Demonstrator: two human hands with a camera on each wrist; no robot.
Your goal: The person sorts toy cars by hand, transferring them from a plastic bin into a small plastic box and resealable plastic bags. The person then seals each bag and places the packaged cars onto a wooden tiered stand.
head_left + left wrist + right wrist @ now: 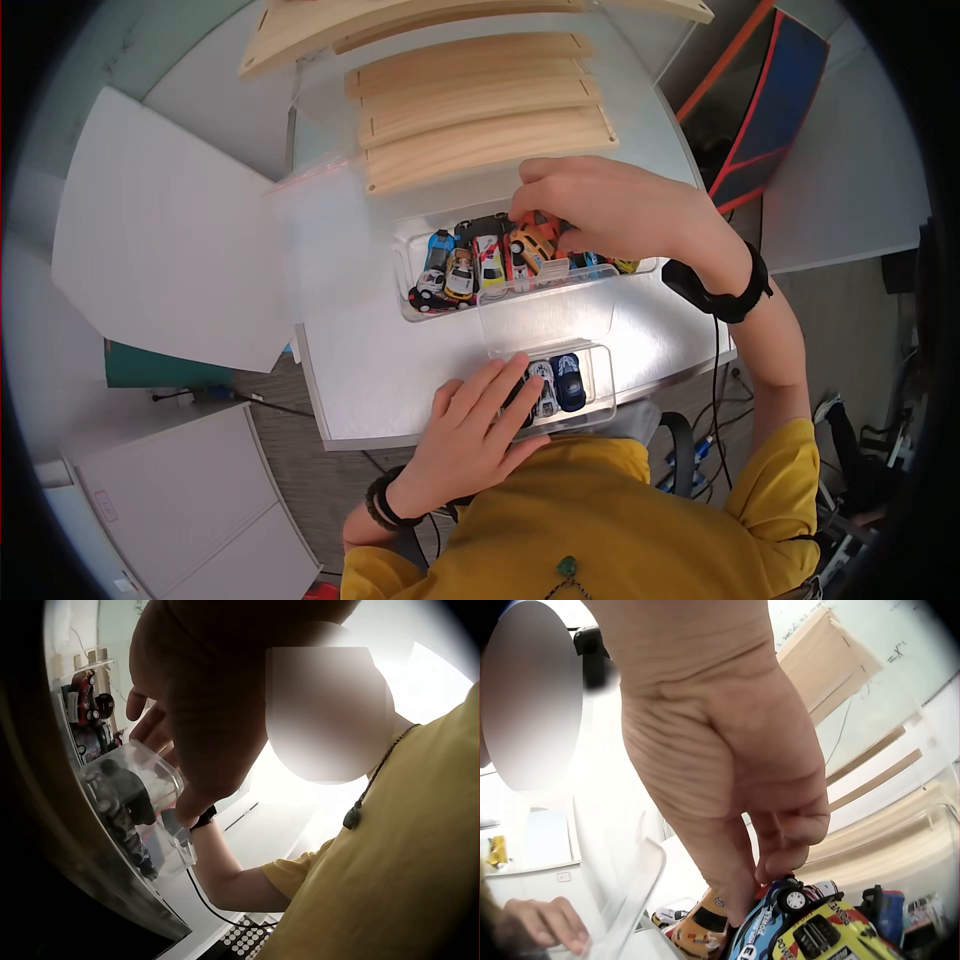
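Observation:
Toy cars lie crowded in a long clear box (408, 300), among them an orange car (533, 244) and a white one (490, 262). Over its right half, my right hand (625, 208) points its bent fingers down at the cars; a red car (545, 222) shows beside them, and whether they grip it is unclear. Nearer my body, a small clear box (612, 385) holds a dark blue car (569, 382) and a silver one (543, 388). My left hand (470, 440) rests on its left side, fingers extended and partly hiding the contents.
A clear lid (548, 315) stands between the two boxes. Behind the long box are curved wooden slats (490, 145). A white panel (165, 230) is at the left of the metallic tabletop (370, 390), and a red-edged monitor (765, 110) stands at the back right.

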